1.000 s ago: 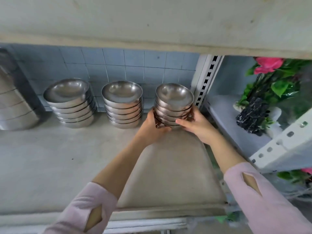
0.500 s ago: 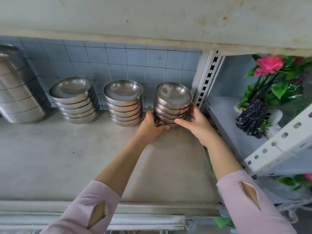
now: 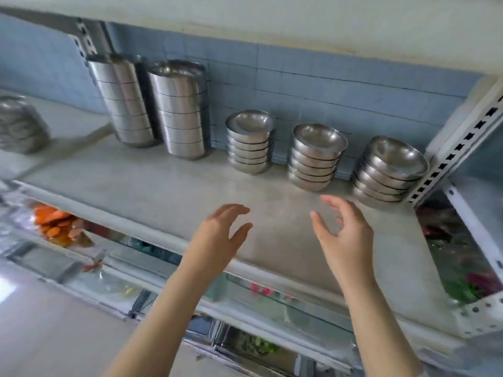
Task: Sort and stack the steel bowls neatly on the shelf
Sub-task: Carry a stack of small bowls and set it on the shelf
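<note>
Three stacks of small steel bowls stand along the back of the grey shelf (image 3: 168, 197): a left stack (image 3: 250, 144), a middle stack (image 3: 317, 159) and a right stack (image 3: 389, 171) beside the white perforated post (image 3: 460, 142). Two taller stacks of straight-sided steel bowls (image 3: 122, 102) (image 3: 182, 112) stand further left. My left hand (image 3: 220, 238) and my right hand (image 3: 343, 235) hover over the shelf in front of the small stacks, fingers spread, holding nothing and touching no bowl.
Another steel stack (image 3: 20, 126) sits blurred at the far left on a neighbouring shelf. Blue tiles back the shelf and an upper shelf board hangs overhead. Below the shelf edge lie orange items (image 3: 54, 224) and clutter. Flowers (image 3: 468, 281) are at the right.
Both hands have let go of the right stack of bowls and pulled back toward me, now open. The view has swung left, revealing the tall stacks.
</note>
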The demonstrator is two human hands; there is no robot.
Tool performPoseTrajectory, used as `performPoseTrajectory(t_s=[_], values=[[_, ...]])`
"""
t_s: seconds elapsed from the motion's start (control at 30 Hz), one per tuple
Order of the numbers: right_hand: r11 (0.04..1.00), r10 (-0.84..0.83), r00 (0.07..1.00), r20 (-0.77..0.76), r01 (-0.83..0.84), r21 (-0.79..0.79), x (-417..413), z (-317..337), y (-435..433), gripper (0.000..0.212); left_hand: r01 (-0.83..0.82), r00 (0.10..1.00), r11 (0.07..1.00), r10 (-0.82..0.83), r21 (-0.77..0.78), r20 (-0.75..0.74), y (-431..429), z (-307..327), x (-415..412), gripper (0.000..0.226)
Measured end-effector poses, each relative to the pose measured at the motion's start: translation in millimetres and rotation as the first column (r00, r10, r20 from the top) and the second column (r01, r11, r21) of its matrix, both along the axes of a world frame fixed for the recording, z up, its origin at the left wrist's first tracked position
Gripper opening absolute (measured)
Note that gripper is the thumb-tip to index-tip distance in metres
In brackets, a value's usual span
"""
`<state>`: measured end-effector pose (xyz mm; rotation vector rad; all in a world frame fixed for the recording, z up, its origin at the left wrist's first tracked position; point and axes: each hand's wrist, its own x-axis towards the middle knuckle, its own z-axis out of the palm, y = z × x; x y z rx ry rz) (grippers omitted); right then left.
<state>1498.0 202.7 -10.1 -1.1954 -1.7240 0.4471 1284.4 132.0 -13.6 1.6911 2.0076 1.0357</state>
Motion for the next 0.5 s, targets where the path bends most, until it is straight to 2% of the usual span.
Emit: performPoseTrajectory(t_s=[0.2, 0.37, 0.5], values=[[0.948, 0.268, 0.945, 0.189, -0.294, 0.123, -151, 0, -70, 0.033, -0.253, 0.954, 0.967, 0.254, 0.026, -0.157, -142, 7, -141, 0.036], [0.877, 0.427, 0.875, 0.229, -0.462, 0.131, -263, 5, -109, 0.039, -0.465, 0.862, 0.881, 0.474, 0.093, -0.181, -237, 10, -223, 0.035], [0.818, 0.533, 0.813, 0.236, -0.566, 0.104, -338, 4, -133, 0.041, -0.545, 0.815, 0.834, 0.551, 0.085, -0.181, -279, 6, -272, 0.039]])
